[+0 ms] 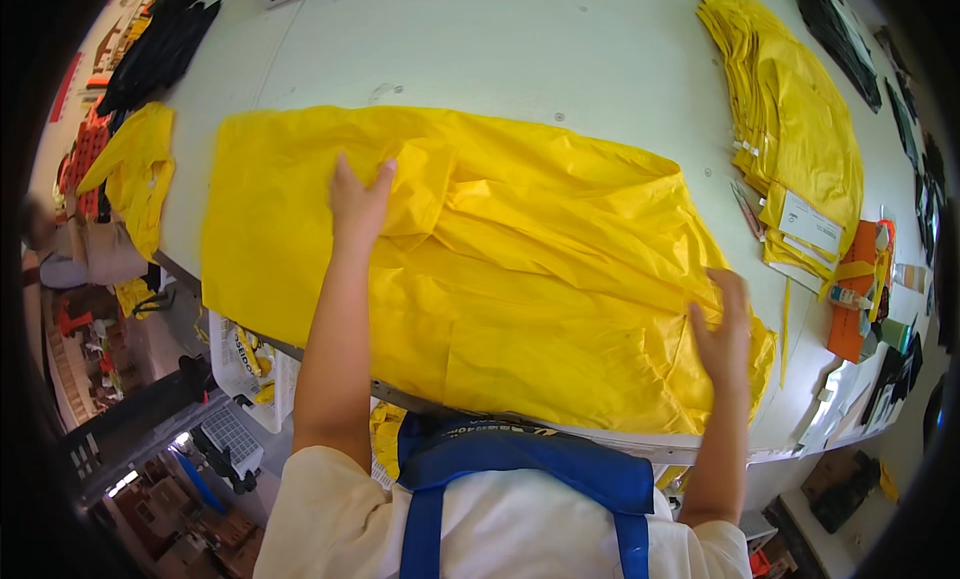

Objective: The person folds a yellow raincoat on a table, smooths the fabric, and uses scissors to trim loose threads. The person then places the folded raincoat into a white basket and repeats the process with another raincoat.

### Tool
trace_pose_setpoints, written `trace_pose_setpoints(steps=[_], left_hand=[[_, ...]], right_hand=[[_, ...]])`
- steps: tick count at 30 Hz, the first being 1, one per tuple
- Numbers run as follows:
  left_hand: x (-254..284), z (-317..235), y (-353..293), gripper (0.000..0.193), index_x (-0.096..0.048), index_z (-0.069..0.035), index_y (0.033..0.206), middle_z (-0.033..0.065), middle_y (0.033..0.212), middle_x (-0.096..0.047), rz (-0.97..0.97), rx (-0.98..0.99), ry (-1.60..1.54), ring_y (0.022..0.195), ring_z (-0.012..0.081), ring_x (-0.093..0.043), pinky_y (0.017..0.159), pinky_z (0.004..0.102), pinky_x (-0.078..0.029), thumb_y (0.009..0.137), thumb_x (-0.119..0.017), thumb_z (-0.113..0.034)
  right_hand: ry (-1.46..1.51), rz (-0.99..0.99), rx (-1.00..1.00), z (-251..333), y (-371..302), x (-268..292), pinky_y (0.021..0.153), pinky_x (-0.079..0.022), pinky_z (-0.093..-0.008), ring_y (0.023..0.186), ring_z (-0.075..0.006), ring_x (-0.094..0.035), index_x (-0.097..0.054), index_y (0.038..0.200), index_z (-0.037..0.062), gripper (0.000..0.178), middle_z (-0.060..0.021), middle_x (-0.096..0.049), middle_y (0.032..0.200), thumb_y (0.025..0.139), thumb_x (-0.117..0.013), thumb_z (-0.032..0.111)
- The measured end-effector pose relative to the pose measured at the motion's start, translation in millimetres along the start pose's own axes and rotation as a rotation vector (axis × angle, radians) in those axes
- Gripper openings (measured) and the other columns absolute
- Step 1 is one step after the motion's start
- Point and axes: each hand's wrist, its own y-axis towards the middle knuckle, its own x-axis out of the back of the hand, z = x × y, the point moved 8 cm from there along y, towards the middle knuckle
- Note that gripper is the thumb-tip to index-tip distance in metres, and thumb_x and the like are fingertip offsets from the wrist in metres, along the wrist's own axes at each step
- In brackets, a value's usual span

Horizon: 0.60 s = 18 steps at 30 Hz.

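Spread across the table in front of me is a large, shiny yellow garment [540, 309], which looks like a rain jacket. Creases run over its middle and right side, while its left part lies flatter. My left hand [362, 201] is over the upper left-middle of the fabric, thumb and fingers apart, beside a raised fold. At the right end, my right hand [722, 331] is close to the creased edge with its fingers spread, slightly blurred. Neither hand grips the fabric. Whether the fingertips touch it is hard to tell.
A stack of folded yellow garments [790, 119] with a paper sheet [808, 222] lies on the pale table [520, 64] at right. Nearby stands an orange box [855, 294] of small items. Dark garments [160, 54] lie far left. A white basket [235, 364] is below the edge.
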Motion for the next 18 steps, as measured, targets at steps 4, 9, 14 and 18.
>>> trace_pose_setpoints(steps=[4, 9, 14, 18], left_hand=[[17.1, -34.1, -45.7, 0.037, -0.055, 0.001, 0.108, 0.0123, 0.098, -0.058, 0.421, 0.074, -0.542, 0.093, 0.033, -0.054, 0.088, 0.0407, -0.043, 0.076, -0.068, -0.012], [123.5, -122.8, -168.7, 0.028, -0.062, -0.009, 0.098, 0.0097, 0.097, -0.054, 0.149, -0.994, -0.383, 0.09, 0.0286, -0.055, 0.081, 0.0391, -0.046, 0.071, -0.07, -0.007], [126.5, -116.6, -184.5, 0.044, -0.055, -0.007, 0.113, 0.0121, 0.105, -0.053, 0.466, -0.674, -0.63, 0.097, 0.0293, -0.054, 0.09, 0.0362, -0.043, 0.072, -0.069, -0.01], [75.2, -95.8, -168.7, 0.063, -0.037, -0.005, 0.133, 0.0091, 0.108, -0.055, 0.835, 0.091, -1.034, 0.099, 0.021, -0.055, 0.09, 0.0304, -0.041, 0.076, -0.062, -0.009]], right_hand=[[0.899, 0.421, 0.033, 106.2, 8.3, -119.2, 0.098, -0.037, -0.0357, 0.118, -0.0241, -0.047, -0.041, 0.131, 0.0025, 0.059, -0.013, -0.049, 0.125, 0.079, -0.068, 0.013], [1.602, 0.494, -0.072, 167.5, -8.2, -139.2, 0.103, -0.033, -0.0353, 0.124, -0.0208, -0.042, -0.028, 0.14, 0.0042, 0.085, -0.0077, -0.043, 0.134, 0.071, -0.075, 0.016], [1.582, 0.534, -0.159, 138.2, -45.4, -130.1, 0.101, -0.036, -0.0349, 0.12, -0.0199, -0.047, -0.035, 0.136, 0.0054, 0.076, -0.0066, -0.05, 0.129, 0.07, -0.072, 0.004], [1.85, 0.524, -0.155, 120.6, -56.9, -115.1, 0.099, -0.04, -0.0389, 0.116, -0.0238, -0.051, -0.047, 0.128, 0.0049, 0.055, -0.0084, -0.056, 0.124, 0.076, -0.066, 0.003]])
